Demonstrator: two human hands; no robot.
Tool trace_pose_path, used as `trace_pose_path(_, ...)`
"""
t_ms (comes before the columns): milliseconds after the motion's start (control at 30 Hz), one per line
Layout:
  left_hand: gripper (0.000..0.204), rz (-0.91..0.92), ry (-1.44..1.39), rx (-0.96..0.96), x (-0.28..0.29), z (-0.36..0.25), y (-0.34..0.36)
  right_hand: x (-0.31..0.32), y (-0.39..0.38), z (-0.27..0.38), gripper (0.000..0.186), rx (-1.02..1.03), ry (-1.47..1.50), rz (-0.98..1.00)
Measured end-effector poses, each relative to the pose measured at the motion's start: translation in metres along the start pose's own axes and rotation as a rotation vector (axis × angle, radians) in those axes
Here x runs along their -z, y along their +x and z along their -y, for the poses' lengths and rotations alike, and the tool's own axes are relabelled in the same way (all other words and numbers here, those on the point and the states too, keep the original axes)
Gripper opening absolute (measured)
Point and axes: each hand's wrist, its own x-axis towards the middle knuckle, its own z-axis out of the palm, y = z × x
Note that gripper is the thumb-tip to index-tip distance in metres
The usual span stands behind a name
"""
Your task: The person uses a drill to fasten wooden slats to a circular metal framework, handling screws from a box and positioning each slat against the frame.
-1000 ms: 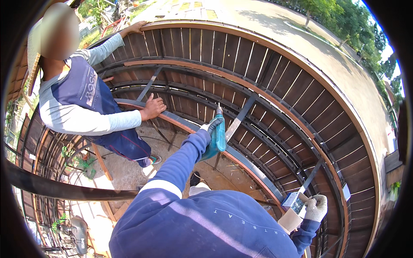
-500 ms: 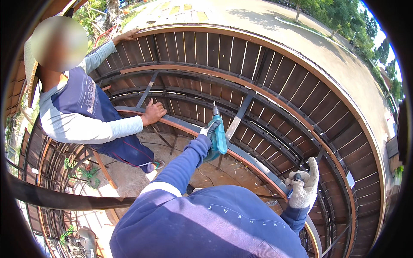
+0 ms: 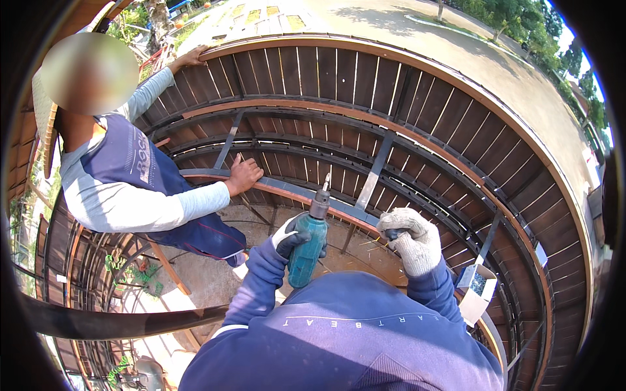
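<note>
My left hand (image 3: 284, 238), in a white glove with dark grey fingers, is wrapped round a teal cordless drill (image 3: 308, 250). The drill is close to my chest, its grey chuck and bit pointing up and away from me. My right hand (image 3: 417, 242), gloved in white with dark grey fingertips, is raised to the right of the drill with its fingers curled into a pinch. Anything between those fingertips is too small to make out. Beyond my right forearm, an open white carton (image 3: 473, 307) of small dark pieces, perhaps screws, rests by the curved rail.
A curved slatted wall (image 3: 365, 85) with metal ribs and flat braces (image 3: 375, 171) rings the space ahead. A co-worker (image 3: 147, 169) stands at left, one hand on the top edge, the other on the inner rail (image 3: 287, 189). A dark curved bar (image 3: 124, 321) crosses at lower left.
My right hand has moved left from beside the carton toward the drill, fingers now curled together, and the carton has come into sight. The drill has been drawn in toward my chest.
</note>
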Motion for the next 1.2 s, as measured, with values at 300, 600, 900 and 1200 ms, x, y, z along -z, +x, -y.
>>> trace_pose_path(300,0.077,0.083,0.128,0.022,-0.007,0.001,-0.045,-0.049,0.059,0.01,0.038,-0.083,0.277,0.139)
trace_pose_path(600,0.073,0.03,0.277,-0.067,-0.002,0.002,-0.057,-0.079,0.062,-0.023,0.037,-0.178,0.67,0.233)
trace_pose_path(900,0.074,0.041,0.273,-0.042,0.001,-0.002,-0.053,-0.079,0.069,-0.018,0.039,-0.177,0.594,0.255)
trace_pose_path(1200,0.082,0.087,0.131,-0.002,0.008,0.0,-0.042,-0.08,0.078,-0.018,0.049,-0.1,0.512,0.301)
